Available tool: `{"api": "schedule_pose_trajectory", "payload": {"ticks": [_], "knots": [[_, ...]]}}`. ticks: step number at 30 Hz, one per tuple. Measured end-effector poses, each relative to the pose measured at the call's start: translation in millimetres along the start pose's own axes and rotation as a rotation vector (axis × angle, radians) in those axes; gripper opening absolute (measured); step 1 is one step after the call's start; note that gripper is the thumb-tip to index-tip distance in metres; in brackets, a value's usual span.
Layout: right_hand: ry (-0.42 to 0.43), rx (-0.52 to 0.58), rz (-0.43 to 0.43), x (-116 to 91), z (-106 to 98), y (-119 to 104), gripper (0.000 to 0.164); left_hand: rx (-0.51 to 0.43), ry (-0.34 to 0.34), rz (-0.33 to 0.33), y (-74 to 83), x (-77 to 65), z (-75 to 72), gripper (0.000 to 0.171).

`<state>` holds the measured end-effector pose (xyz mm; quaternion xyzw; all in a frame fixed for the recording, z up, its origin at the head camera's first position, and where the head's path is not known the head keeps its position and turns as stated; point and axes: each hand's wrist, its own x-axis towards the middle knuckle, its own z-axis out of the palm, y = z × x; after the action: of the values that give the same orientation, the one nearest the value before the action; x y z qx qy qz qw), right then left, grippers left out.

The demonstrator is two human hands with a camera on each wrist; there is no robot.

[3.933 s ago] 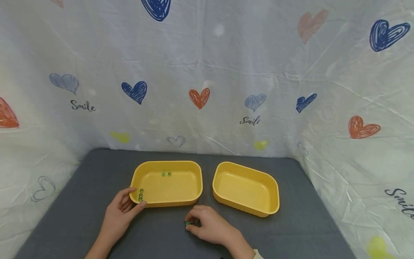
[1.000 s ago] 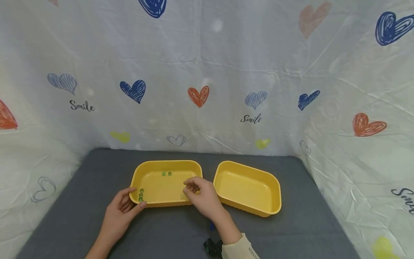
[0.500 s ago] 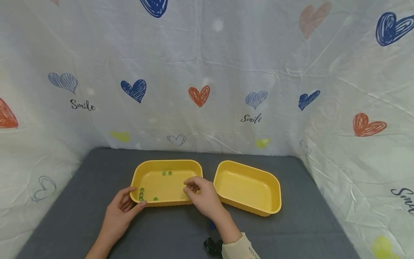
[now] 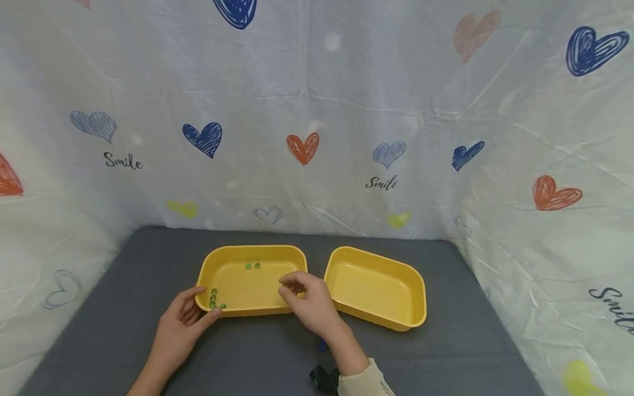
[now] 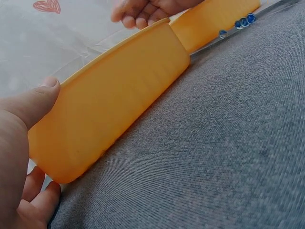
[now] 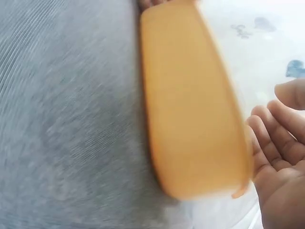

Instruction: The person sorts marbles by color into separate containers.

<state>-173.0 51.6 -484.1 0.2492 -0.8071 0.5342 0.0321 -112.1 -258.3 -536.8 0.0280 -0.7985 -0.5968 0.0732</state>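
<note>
My left hand holds the left yellow tray by its near left corner, thumb at the front rim and fingers round the end. Several green marbles lie inside: a short row along the left wall, a pair at the back, and a single marble close to my thumb. Over the tray's right end hovers my right hand, its fingers loosely curved. The right wrist view shows this right hand with thumb and fingers apart and nothing held.
A second yellow tray stands angled on the right, no marbles visible inside. Several blue marbles sit on the grey cloth in front of it, mostly hidden behind my right forearm in the head view. A black device is at my right cuff.
Earlier, my right hand pinched a green marble over the cloth; it then rose to the left tray. A green marble there has rolled left along the front wall. My left hand keeps its grip.
</note>
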Motion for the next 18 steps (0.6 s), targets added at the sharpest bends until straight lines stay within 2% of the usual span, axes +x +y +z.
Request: {"api": "schedule_pose_trajectory", "payload": {"ticks": [5, 9, 13, 18], "knots": [[0.018, 0.058, 0.01, -3.0, -8.3, -20.8, 0.018, 0.007, 0.011, -0.005, 2.3, 0.1, -4.7, 0.072], [0.048, 0.037, -0.034, -9.7, -22.9, -32.6, 0.018, 0.024, 0.017, -0.019, 1.7, -0.3, -4.0, 0.073], [0.113, -0.043, -0.077, -19.2, -40.2, -28.6, 0.015, 0.018, 0.02, -0.015, 0.5, -0.4, -1.8, 0.073], [0.225, -0.163, -0.143, -34.6, -63.1, -8.4, 0.019, 0.014, 0.024, -0.004, -0.4, -0.1, 0.8, 0.071]]}}
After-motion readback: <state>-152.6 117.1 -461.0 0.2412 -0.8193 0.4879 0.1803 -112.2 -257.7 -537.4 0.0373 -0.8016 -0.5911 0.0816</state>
